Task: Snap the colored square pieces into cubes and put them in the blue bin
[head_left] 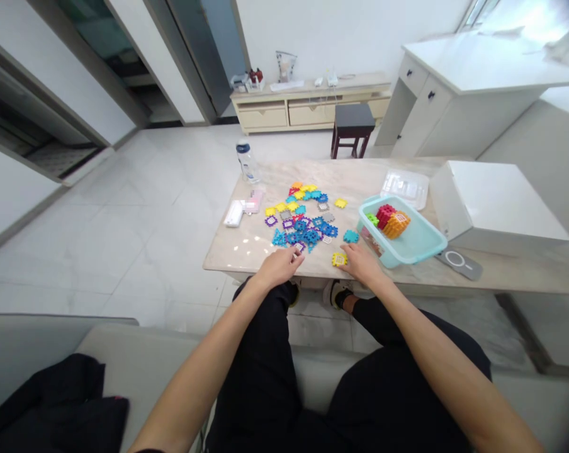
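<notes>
My right hand (360, 262) is closed at the table's front edge, its thumb and fingers gripping a yellow interlocking building tile (338, 259) with notched edges. A turquoise tile (350, 236) lies just beyond it. My left hand (279, 265) is curled beside the near side of the tile pile, with its fingertips on a purple-framed tile (299, 246); the fingers partly cover that tile. Behind it spread many loose blue tiles (311, 236). Farther back are yellow tiles (281, 206), with grey, red, orange and turquoise ones among them.
Right of my right hand stands a light-blue plastic basket (428, 242) holding stacked red tiles (386, 215) and orange tiles (396, 224). A clear lid (406, 187), a white box (496, 201) and a grey phone (460, 263) surround it. A water bottle (248, 165) stands back left.
</notes>
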Motion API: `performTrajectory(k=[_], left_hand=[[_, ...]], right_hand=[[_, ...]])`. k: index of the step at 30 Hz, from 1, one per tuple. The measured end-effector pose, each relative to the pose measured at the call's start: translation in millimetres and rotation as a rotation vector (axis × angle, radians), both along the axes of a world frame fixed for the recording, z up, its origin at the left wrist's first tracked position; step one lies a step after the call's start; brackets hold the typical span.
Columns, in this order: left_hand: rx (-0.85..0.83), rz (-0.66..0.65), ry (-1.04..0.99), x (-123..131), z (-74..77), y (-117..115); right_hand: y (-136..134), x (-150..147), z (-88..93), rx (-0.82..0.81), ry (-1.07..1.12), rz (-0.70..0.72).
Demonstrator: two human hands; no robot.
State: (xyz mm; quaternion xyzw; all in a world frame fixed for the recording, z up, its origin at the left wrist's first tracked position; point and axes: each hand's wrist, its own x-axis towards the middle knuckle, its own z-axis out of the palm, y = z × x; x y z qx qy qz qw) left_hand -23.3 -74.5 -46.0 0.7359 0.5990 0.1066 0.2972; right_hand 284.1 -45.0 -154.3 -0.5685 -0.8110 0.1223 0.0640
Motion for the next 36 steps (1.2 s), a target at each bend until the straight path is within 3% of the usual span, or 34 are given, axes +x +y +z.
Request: performTrajectory(k=[6,10,14,18,24,27,32,36], left_hand=[[0.024,-0.001,-0.008,-13,-5.2,11],[0.069,0.098,0.074,-43,-7.3,55],[0.133,0.232,0.185,-77,-12.6,110],[0.164,0.280,0.261,-93,-34.9,155],[0.212,0.255,0.297,-87,-89.3,207],[0.200,0.241,0.313,-86,-109.3,225],[0.197,0.215,0.293,-97,-123.1,239],[0.212,0.207,0.238,-103,-115.7,244]], right_hand=[[-12,-3,36.0,0.158,0.152,0.049],[-22,4,56.8,0.215,0.296,0.039],[-26,11,63.1,0.211,0.360,0.017],[-32,15,65.3,0.187,0.398,0.021],[-46,17,82.5,0.178,0.386,0.014],[-49,19,94.2,0.144,0.362,0.055],[-49,34,106.5,0.070,0.357,0.098],[-47,45,104.4,0.095,0.378,0.042]])
